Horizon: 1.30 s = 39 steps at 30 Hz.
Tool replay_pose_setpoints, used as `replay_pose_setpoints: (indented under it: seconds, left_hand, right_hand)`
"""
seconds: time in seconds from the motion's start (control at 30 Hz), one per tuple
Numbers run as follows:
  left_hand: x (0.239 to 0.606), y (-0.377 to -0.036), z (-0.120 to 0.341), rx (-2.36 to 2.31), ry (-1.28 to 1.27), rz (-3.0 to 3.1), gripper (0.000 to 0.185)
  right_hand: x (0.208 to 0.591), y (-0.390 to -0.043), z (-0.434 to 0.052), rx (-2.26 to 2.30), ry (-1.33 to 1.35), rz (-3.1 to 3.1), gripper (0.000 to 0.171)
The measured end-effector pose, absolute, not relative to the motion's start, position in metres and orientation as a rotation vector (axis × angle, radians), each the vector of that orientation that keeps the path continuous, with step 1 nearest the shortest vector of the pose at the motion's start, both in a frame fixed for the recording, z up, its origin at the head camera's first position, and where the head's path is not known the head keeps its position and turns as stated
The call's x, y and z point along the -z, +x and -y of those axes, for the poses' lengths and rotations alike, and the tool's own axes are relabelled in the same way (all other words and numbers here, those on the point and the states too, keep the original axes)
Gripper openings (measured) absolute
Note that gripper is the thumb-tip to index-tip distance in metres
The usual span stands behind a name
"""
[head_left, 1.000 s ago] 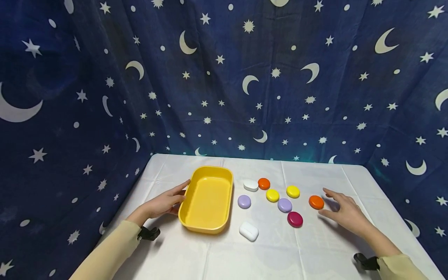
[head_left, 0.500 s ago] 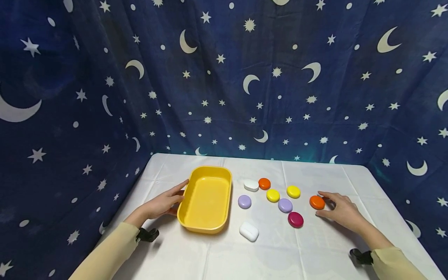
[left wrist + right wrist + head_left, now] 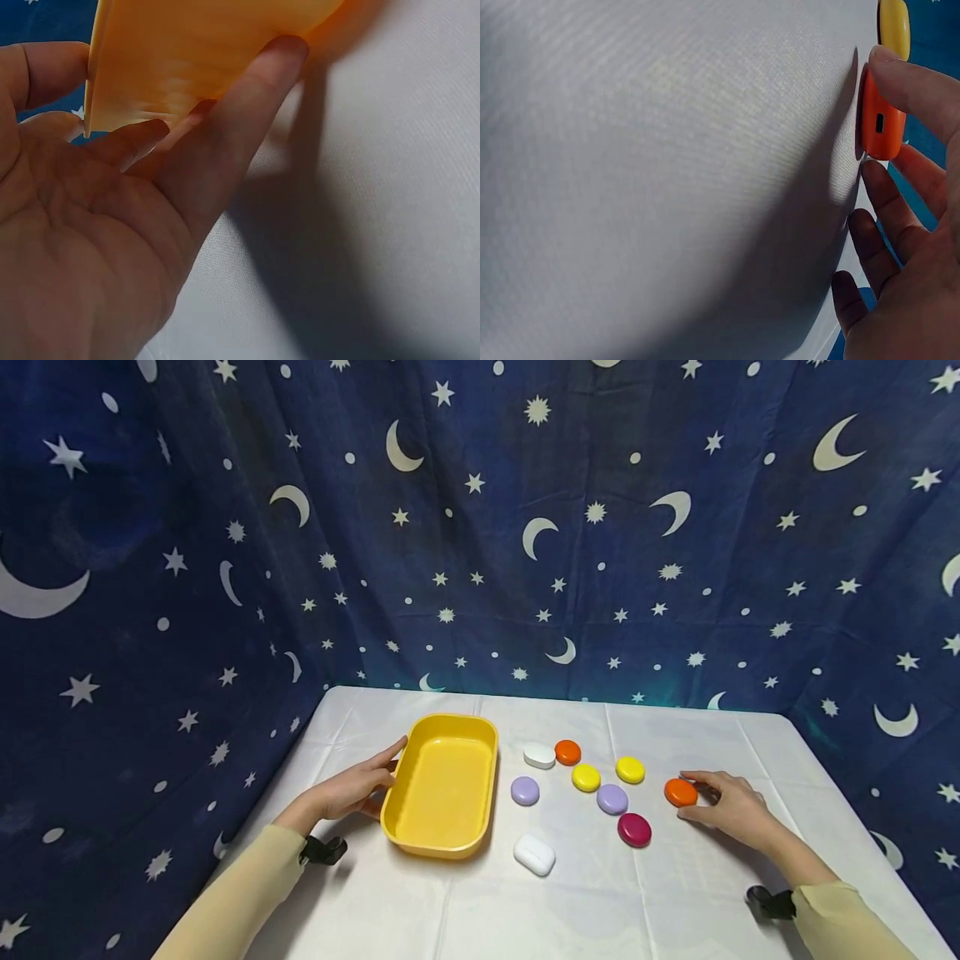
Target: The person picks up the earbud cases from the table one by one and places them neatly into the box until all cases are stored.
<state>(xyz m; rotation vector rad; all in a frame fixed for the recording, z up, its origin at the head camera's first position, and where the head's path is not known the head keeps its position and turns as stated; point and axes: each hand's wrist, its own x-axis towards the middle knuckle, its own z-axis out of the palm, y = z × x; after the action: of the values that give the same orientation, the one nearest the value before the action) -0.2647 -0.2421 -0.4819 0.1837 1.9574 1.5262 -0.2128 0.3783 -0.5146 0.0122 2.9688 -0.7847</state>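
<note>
In the head view my left hand (image 3: 351,790) holds the yellow tray (image 3: 392,827) by its left side. The left wrist view shows the thumb along the tray's outer wall (image 3: 195,52) and fingertips at the rim. At the right, my right hand (image 3: 729,807) pinches an orange round earbud case (image 3: 678,792) between thumb and fingers. Its small charging port shows in the right wrist view, where my thumb overlaps the top of the orange case (image 3: 883,135). The case sits on the white cloth.
Between the hands lie similar cases: a crimson one (image 3: 634,830), two yellow (image 3: 630,769), two lilac (image 3: 612,799), another orange one (image 3: 567,752) and two white (image 3: 535,855). White cloth covers the table (image 3: 585,910); a blue star-patterned curtain (image 3: 480,527) hangs behind.
My right hand has moved left to the orange case, and its thumb and fingers have closed on it. The left hand and tray have shifted very slightly left.
</note>
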Motion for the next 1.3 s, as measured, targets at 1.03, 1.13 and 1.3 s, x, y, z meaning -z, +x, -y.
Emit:
replay_pose_setpoints:
  seconds: [1.03, 1.13, 1.3]
  left_hand:
    - [0.484, -0.266, 0.244, -1.571, 0.237, -1.911, 0.073]
    - [0.484, -0.265, 0.244, -1.573, 0.235, -1.907, 0.074]
    - [0.484, -0.264, 0.245, -1.576, 0.237, -1.904, 0.075]
  right_hand:
    - [0.516, -0.214, -0.381, 0.856, 0.001, -2.934, 0.075]
    - [0.514, -0.214, -0.380, 0.858, -0.018, -2.938, 0.074]
    - [0.507, -0.216, -0.377, 0.896, -0.095, -2.951, 0.071]
